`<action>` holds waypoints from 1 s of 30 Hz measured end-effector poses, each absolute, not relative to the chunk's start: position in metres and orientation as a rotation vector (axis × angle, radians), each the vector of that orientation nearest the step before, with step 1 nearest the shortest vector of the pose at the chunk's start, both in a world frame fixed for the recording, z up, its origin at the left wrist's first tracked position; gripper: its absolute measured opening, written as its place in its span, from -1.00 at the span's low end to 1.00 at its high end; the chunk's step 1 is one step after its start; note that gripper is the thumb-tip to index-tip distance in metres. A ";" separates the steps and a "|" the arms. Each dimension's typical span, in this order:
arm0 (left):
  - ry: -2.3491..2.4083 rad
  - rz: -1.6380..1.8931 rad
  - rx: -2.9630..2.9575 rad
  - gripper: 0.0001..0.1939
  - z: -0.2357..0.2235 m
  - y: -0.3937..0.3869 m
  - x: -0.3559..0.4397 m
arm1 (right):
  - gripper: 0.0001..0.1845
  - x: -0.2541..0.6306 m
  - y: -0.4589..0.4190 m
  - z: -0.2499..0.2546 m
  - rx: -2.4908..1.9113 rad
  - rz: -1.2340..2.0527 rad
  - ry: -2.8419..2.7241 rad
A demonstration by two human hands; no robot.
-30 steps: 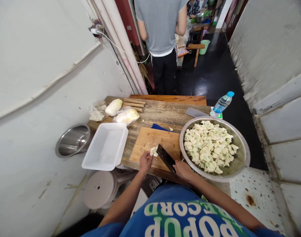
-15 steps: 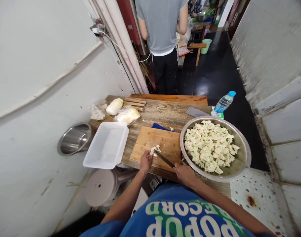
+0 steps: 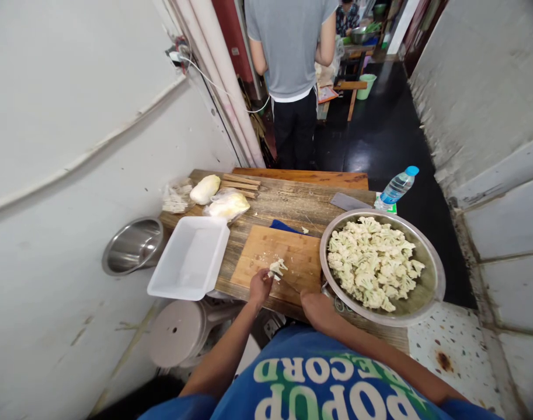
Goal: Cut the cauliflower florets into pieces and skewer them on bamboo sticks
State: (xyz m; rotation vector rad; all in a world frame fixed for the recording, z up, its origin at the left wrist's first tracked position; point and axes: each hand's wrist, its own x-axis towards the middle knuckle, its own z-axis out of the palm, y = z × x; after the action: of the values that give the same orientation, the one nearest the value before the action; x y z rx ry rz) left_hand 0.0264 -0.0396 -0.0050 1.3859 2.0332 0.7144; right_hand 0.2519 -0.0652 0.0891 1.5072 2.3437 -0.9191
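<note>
Over the near part of the wooden cutting board [image 3: 253,256], my left hand [image 3: 260,287] pinches a small cauliflower floret [image 3: 277,266]. My right hand [image 3: 317,308] is wrapped round the handle of a knife [image 3: 289,285], whose blade points left towards the floret and is seen nearly edge-on. Whether the blade touches the floret I cannot tell. Small white crumbs lie on the board. Right of it, a wide steel basin [image 3: 436,291] holds a heap of cut cauliflower [image 3: 371,262].
Left of the board are a white plastic tub [image 3: 187,256] and a steel bowl [image 3: 132,248]. Behind stand bagged cabbages [image 3: 226,204], a cleaver [image 3: 349,202] and a water bottle [image 3: 396,188]. A blue cloth [image 3: 286,226] lies behind the board. A person [image 3: 292,52] stands beyond the table.
My right hand has shifted slightly left and the knife has turned, so its blade now looks thinner. My left hand stays at the floret. The view has moved a little.
</note>
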 end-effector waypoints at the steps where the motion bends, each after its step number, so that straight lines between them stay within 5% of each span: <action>1: 2.019 0.751 1.372 -0.77 -0.006 -0.040 0.026 | -0.68 0.253 -0.063 0.088 1.504 -0.924 2.345; 15: 1.851 1.268 0.862 -0.63 -0.004 -0.013 -0.019 | -0.61 0.281 -0.061 0.078 1.733 -1.016 2.252; 22: 2.030 0.957 1.375 -0.78 0.009 0.023 -0.005 | -0.62 0.292 -0.064 0.077 1.798 -1.008 2.198; 30: 1.687 0.553 2.152 -0.63 0.000 -0.008 0.017 | -0.61 0.295 -0.069 0.074 1.775 -1.004 2.176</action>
State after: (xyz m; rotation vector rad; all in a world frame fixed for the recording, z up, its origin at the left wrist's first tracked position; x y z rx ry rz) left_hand 0.0169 -0.0080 0.0001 2.1517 1.6870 0.5531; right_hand 0.2950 -0.0693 0.0745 1.7753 2.1764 -1.0038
